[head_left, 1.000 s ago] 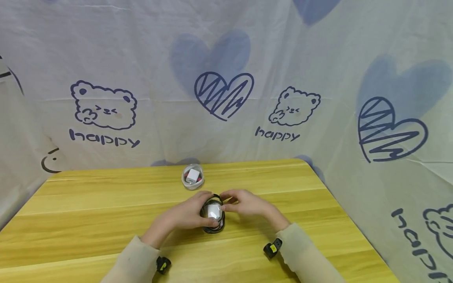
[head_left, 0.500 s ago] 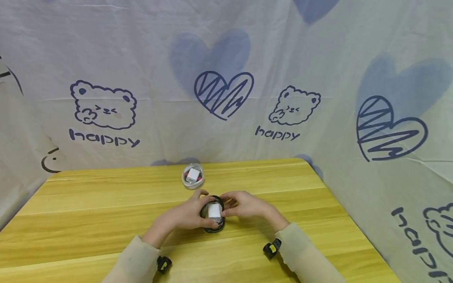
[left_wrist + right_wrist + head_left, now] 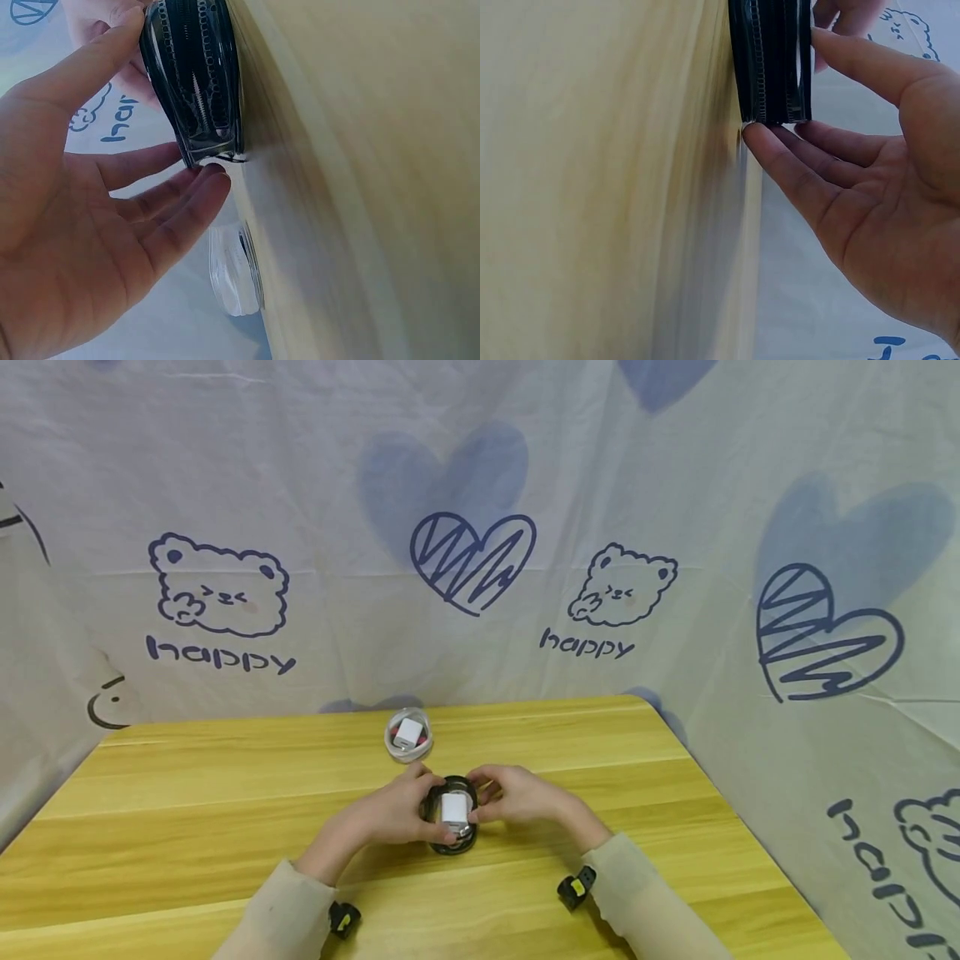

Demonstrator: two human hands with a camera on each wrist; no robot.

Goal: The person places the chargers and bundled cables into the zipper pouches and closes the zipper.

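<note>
A small round zip pouch (image 3: 450,850) with a clear top and black zip rim sits on the table between both hands. Through the top shows a white charger plug (image 3: 453,808). The left hand (image 3: 393,810) holds the pouch's left side, thumb at its near edge and fingers at its far edge. On the other side, the right hand (image 3: 525,795) holds it with curled fingers at the far right and thumb on the right rim. From the wrist views, the zip teeth (image 3: 201,101) run round the pouch's side wall (image 3: 772,60).
Behind the pouch lies a second round clear case (image 3: 396,750) with a white rim, a white plug and something red inside. The wood-grain table (image 3: 225,793) ends at a hanging printed cloth (image 3: 337,635) at the back and sides.
The left thumb has slid slightly left along the pouch's near edge, uncovering more of its top. The pouch has shifted very little, and the right hand has hardly moved.
</note>
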